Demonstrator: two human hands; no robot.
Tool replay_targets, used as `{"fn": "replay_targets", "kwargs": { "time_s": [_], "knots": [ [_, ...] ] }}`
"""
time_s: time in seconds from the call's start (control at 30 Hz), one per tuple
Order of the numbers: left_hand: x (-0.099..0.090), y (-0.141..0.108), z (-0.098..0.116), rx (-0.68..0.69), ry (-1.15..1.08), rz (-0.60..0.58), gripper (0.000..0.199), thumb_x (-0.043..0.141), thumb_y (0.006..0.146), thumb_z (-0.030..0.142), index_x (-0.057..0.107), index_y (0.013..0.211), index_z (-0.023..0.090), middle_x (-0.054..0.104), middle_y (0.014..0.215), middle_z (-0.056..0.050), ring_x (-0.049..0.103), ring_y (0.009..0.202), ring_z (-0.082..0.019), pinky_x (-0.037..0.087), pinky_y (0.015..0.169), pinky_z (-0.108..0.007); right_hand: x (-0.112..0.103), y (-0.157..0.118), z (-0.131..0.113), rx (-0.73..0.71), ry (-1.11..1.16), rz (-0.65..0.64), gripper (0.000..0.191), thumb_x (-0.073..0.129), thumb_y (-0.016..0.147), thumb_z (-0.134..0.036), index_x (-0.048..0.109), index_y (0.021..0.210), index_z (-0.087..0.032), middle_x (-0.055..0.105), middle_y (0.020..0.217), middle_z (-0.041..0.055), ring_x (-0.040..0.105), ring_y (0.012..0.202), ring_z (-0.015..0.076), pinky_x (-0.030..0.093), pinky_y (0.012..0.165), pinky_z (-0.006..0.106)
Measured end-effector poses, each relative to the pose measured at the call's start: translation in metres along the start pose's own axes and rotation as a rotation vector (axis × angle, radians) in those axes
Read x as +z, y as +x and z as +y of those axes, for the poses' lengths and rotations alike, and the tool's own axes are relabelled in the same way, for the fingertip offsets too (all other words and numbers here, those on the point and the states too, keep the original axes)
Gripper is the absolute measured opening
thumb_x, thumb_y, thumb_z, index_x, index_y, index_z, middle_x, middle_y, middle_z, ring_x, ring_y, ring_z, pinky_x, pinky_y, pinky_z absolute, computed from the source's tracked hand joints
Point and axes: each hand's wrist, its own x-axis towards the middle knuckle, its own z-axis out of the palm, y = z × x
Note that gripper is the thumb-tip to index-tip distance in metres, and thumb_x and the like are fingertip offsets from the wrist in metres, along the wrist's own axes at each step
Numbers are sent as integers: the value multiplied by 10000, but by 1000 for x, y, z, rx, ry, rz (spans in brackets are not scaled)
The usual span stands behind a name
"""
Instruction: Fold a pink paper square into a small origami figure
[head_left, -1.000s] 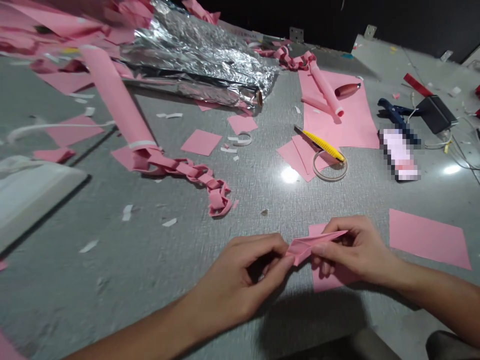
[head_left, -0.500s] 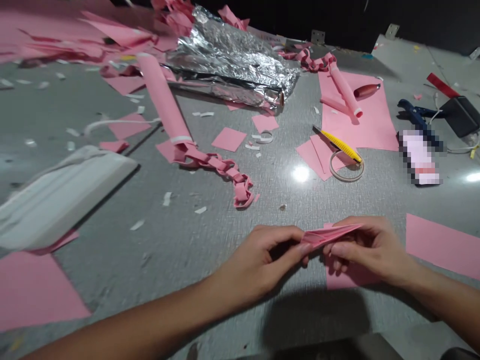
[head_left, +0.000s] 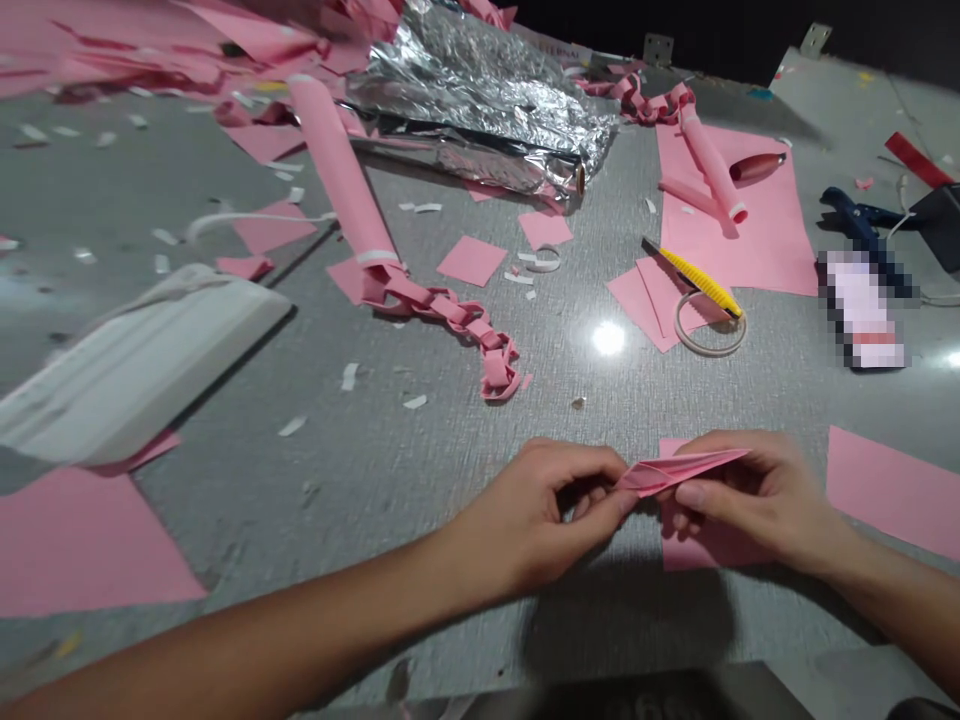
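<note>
A small folded piece of pink paper (head_left: 675, 470) is held between both hands above the grey table. My left hand (head_left: 559, 505) pinches its left end between thumb and fingertips. My right hand (head_left: 757, 500) grips the other side, thumb in front and fingers behind, partly hidden. The paper comes to a thin point toward the right. Beneath my right hand lies a pink paper square (head_left: 709, 545), partly covered. Another pink sheet (head_left: 896, 490) is to the right of that hand.
Ahead lie a pink paper chain (head_left: 469, 320) joined to a rolled pink tube (head_left: 341, 170), a yellow cutter (head_left: 697, 280), crumpled foil (head_left: 495, 85) and a foil roll (head_left: 465, 165). A white face mask (head_left: 142, 370) sits left. White scraps are scattered about.
The folded paper has tilted slightly between my hands, showing more of its near face. Both hands keep hold of it. The whole view has shifted a little.
</note>
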Motion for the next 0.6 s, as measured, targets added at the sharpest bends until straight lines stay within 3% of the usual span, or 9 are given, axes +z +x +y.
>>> {"fn": "replay_targets", "kwargs": {
  "time_s": [0.17,0.4,0.5,0.6],
  "knots": [
    [-1,-1,3,13,35,-15,292,599,968,332,625,722,177,449,614,63,392,574,-96,295,549,-223,3,1,0,-22,-1,-11,175,840,980,-353,864,1004,-181,788,811,41,755,686,123,664,661,217],
    [-4,-1,1,101,111,-50,397,572,1058,356,675,725,167,439,605,64,403,572,-90,284,539,-218,2,-1,-1,7,-100,18,218,816,987,-361,855,907,-161,781,740,46,745,643,125,633,617,217],
    [-1,-4,-3,210,144,9,252,623,1044,292,754,863,176,598,677,51,511,605,-85,367,568,-192,3,-3,-3,51,-105,37,241,821,975,-377,847,873,-161,785,742,48,739,636,124,616,592,209],
    [4,-6,-6,298,119,144,81,691,1032,241,763,1023,205,743,807,40,631,669,-85,456,612,-165,6,-4,-6,135,-82,48,274,844,947,-427,848,859,-168,781,735,45,740,640,134,618,581,220]
  ]
}}
